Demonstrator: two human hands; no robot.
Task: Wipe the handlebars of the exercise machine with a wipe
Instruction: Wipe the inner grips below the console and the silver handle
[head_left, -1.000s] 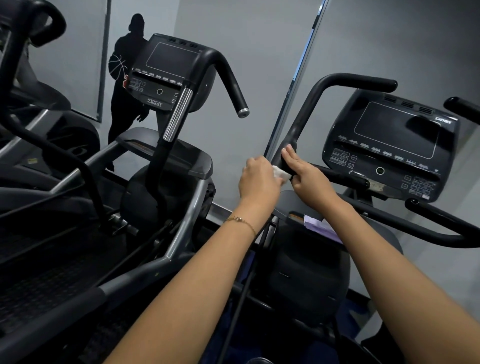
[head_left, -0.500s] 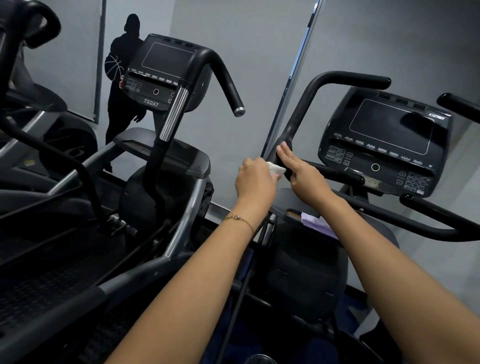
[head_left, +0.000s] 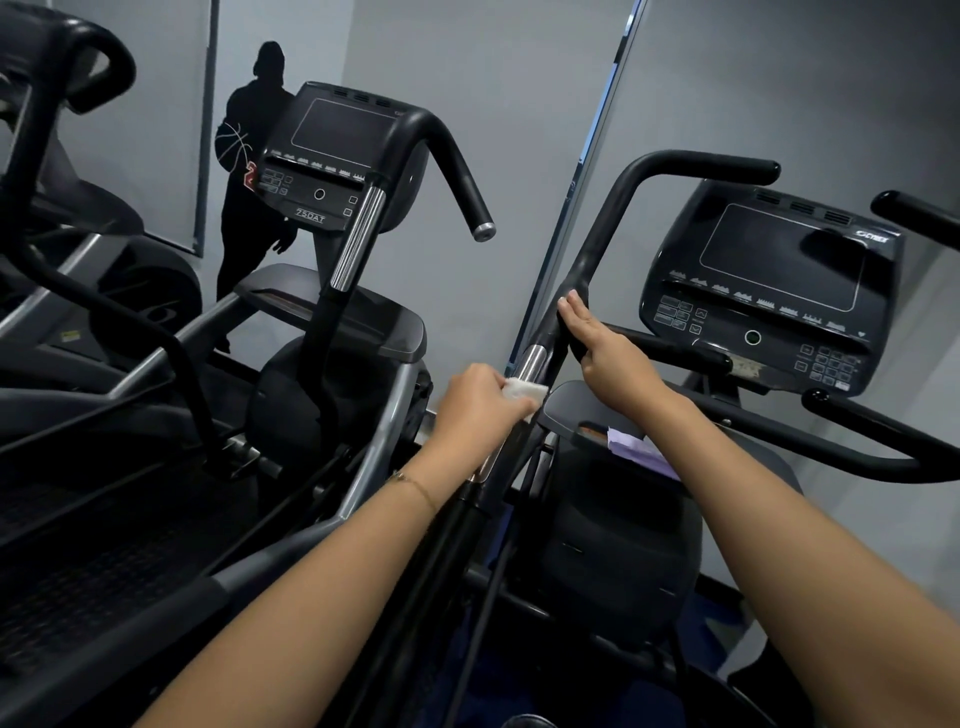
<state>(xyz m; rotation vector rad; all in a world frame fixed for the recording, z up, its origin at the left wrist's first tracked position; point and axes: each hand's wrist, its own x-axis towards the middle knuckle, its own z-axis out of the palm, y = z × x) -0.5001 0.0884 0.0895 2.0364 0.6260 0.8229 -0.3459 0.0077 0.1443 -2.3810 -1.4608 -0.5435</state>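
Grips a crumpled white wipe in the left hand, fingers curled round it, knuckles up. Presses the wipe against the black handlebar of the exercise machine, just below a chrome band and low on the bar's upright stretch.

Lays the right hand on the same bar just above the band, fingers straight and held together along the tube, thumb tucked beneath. Wears a thin bracelet on the left wrist.

Right of the bar, behind the right hand: dark console, screen unlit. Below the right forearm: something pale purple, cannot tell what.

Further left: a second machine of like build. Behind it, on the wall: black silhouette decal with a basketball.
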